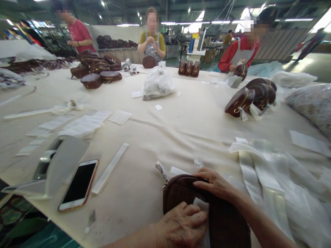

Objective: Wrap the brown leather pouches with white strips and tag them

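Note:
A dark brown rounded bag [229,220] lies on the table right in front of me, with a zipper along its edge and a wrapped zipper pull [161,171] sticking out at the upper left. My left hand [184,222] is over the bag's face, its fingers curled closed on a thin white sheet [204,206]. My right hand [216,184] holds the bag's top edge, thumb on the near face and fingers along the rim. Part of the sheet is hidden beneath my left hand.
A phone [79,184] and a grey tape dispenser [62,162] lie at left, near white sheets [82,124]. White strips [261,172] pile up at right. Several brown bags [240,101] and a plastic bag [157,82] stand farther back. Three people work across the table.

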Demonstrator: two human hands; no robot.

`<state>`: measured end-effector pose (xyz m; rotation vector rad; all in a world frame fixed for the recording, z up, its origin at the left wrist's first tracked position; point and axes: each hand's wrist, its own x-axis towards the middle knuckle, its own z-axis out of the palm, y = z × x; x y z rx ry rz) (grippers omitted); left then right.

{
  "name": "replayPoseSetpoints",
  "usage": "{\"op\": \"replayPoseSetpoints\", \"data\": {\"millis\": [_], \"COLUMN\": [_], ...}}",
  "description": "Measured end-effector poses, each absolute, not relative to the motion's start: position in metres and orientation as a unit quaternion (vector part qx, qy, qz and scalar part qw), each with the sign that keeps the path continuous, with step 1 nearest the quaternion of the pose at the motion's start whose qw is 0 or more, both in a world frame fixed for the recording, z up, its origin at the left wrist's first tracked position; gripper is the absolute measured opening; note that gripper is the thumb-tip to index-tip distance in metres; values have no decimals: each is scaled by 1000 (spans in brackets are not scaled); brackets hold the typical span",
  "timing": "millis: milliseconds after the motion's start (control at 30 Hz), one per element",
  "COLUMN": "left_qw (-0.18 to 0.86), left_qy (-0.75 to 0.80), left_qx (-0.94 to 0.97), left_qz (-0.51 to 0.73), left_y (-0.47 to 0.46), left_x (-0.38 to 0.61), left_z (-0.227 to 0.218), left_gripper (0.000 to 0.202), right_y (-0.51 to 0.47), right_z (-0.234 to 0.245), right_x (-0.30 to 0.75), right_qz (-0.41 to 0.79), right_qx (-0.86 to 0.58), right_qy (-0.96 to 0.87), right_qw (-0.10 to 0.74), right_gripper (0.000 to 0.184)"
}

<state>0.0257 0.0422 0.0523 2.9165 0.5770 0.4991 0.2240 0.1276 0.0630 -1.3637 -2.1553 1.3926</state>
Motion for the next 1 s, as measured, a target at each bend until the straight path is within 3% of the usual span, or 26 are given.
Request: {"op": "replayPoseSetpoints", "data": {"millis": [200, 333, 500, 733, 867, 1000], "left_qw": [28, 7, 0, 12, 62, 106], "left_qy": [204, 197, 198, 202, 192, 198], "left_qx": [956, 957, 958, 958, 967, 965], "left_qz": [211, 214, 206, 202, 154, 137], "left_y": [40, 41, 42, 40, 42, 41], "left_x": [28, 28, 29, 27, 25, 23], "left_z": [41, 36, 36, 38, 50, 55], "left_gripper": [22, 16, 14, 26, 41, 47], "right_y": [128, 131, 139, 146, 141, 132], "right_z": [55, 47, 42, 35, 34, 42], "right_x": [218, 218, 217, 211, 211, 213], "right_qz": [439, 399, 319, 313, 362, 428], "right_qx": [-544, -642, -755, -777, -741, -683], "right_qy": [-696, -631, -548, -526, -534, -534], "right_qw": [163, 174, 166, 145, 189, 256], "right_gripper": [45, 26, 18, 22, 16, 24]}}
